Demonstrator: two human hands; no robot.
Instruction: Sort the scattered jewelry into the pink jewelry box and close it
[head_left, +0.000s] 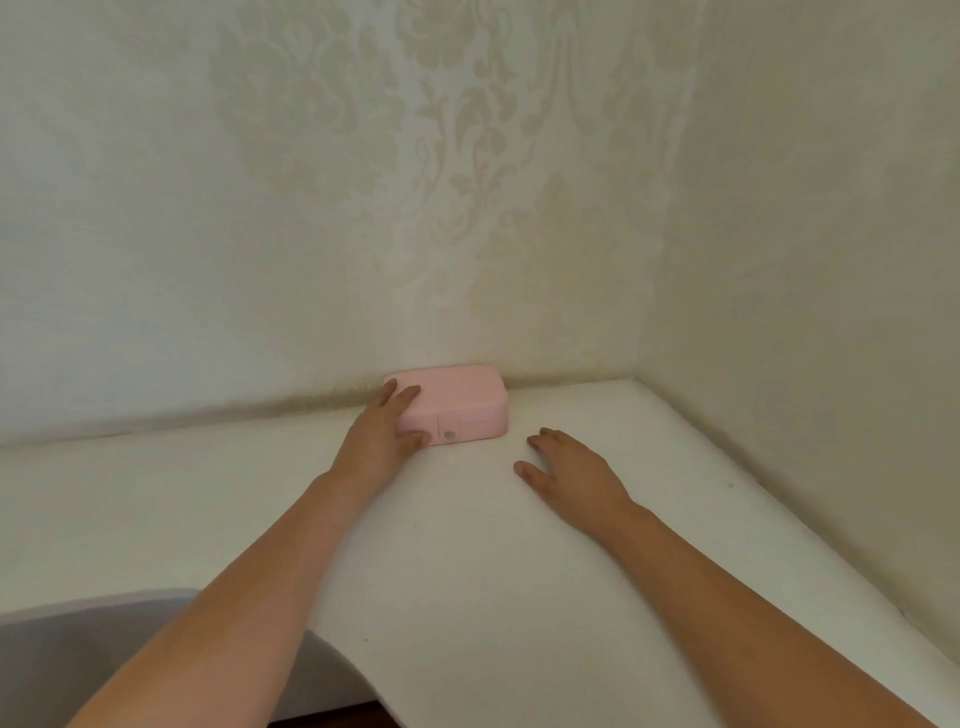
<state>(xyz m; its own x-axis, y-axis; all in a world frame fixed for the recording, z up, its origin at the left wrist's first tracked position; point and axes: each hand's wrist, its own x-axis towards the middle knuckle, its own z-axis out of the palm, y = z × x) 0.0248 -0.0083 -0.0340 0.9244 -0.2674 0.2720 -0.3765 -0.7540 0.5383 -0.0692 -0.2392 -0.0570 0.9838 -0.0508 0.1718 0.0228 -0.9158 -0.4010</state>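
At far wall (311, 260): pink jewelry box (457, 402), lid down. Left hand (387, 426) gripping its left end; right hand (566, 467) flat, spread on table (467, 545), just near-right. Advise: steady box, press snap (449, 435) firmly.

My count: four things in all.
One pink jewelry box (462, 397), two grips, left grip (379, 436) and right grip (571, 473), one white tabletop (467, 571).

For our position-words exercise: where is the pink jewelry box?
Head view: the closed pink jewelry box sits centre, on the white surface against the patterned wall, the left hand gripping its left end.
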